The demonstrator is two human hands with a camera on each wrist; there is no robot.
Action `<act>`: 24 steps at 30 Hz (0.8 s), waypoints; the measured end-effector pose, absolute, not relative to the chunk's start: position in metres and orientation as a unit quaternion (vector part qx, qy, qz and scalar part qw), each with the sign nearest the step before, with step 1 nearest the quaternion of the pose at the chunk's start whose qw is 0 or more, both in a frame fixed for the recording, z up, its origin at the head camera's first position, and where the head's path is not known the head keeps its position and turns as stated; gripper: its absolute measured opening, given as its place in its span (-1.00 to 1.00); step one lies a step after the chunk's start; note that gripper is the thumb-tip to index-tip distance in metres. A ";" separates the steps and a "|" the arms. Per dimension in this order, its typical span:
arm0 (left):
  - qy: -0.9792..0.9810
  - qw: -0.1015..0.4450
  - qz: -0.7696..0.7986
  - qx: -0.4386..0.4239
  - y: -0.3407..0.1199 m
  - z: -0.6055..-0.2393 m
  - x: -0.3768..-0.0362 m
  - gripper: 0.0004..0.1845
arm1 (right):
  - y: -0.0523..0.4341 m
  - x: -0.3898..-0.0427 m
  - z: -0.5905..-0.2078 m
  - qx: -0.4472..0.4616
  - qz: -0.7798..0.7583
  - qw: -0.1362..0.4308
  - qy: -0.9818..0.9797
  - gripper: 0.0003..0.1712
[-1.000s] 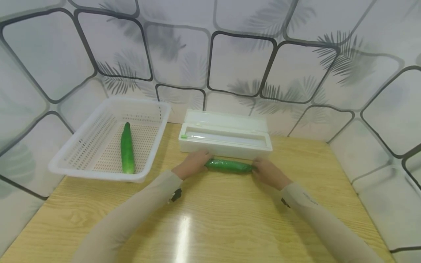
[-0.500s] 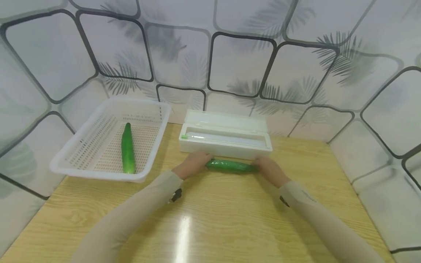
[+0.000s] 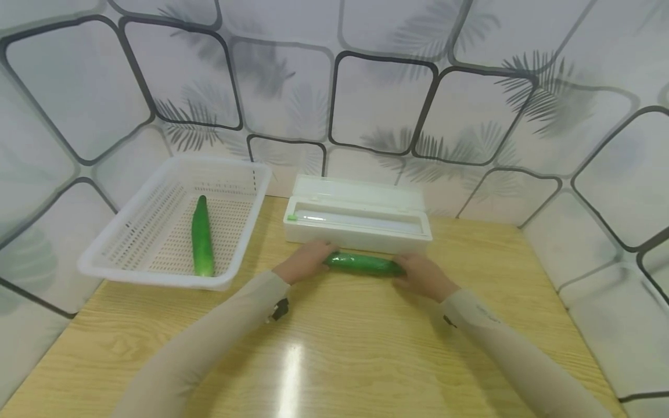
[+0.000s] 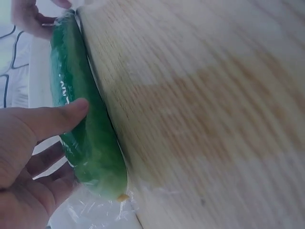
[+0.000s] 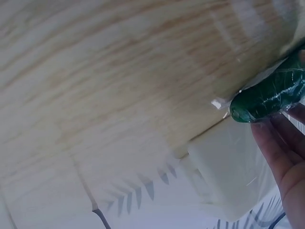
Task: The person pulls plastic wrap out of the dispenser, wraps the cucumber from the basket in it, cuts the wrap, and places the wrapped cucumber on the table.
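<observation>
A cucumber wrapped in clear plastic film lies crosswise on the table, just in front of a long white box. My left hand grips its left end. In the left wrist view the thumb presses on the cucumber's upper side and the fingers curl behind it. Loose film bunches past the pale tip on that side. At the other end my right hand holds the cucumber. The right wrist view shows its fingers against the far side, with a small tuft of film beyond the dark tip.
The white cling film box stands with its lid raised, a film roll and a green slider inside. On the left a white perforated basket contains a bare cucumber. Patterned walls border the wooden table behind and at both sides.
My right hand has shifted slightly left along the wrapped cucumber, covering more of its end. The left hand has stayed almost still, as have the box and basket.
</observation>
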State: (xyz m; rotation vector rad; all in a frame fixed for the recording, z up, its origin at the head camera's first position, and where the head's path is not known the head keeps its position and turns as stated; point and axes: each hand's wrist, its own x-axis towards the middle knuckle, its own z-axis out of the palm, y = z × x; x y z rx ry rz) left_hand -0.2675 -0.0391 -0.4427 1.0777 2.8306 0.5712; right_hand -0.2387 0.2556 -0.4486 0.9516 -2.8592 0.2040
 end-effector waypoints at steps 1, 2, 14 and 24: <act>0.916 0.032 0.196 0.348 -0.041 -0.443 -0.268 -0.52 | 0.255 -0.239 -0.449 0.316 0.055 0.062 -0.945 -0.56; 0.913 0.036 0.209 0.347 -0.043 -0.444 -0.268 -0.50 | 0.255 -0.239 -0.450 0.318 0.046 0.067 -0.945 -0.54; 0.920 -0.072 0.239 0.302 -0.079 -0.433 -0.263 -0.54 | 0.256 -0.243 -0.457 0.332 0.046 0.099 -0.937 -0.60; 0.916 -0.076 0.268 0.289 -0.078 -0.437 -0.259 -0.78 | 0.257 -0.241 -0.455 0.333 0.054 0.100 -0.936 -0.54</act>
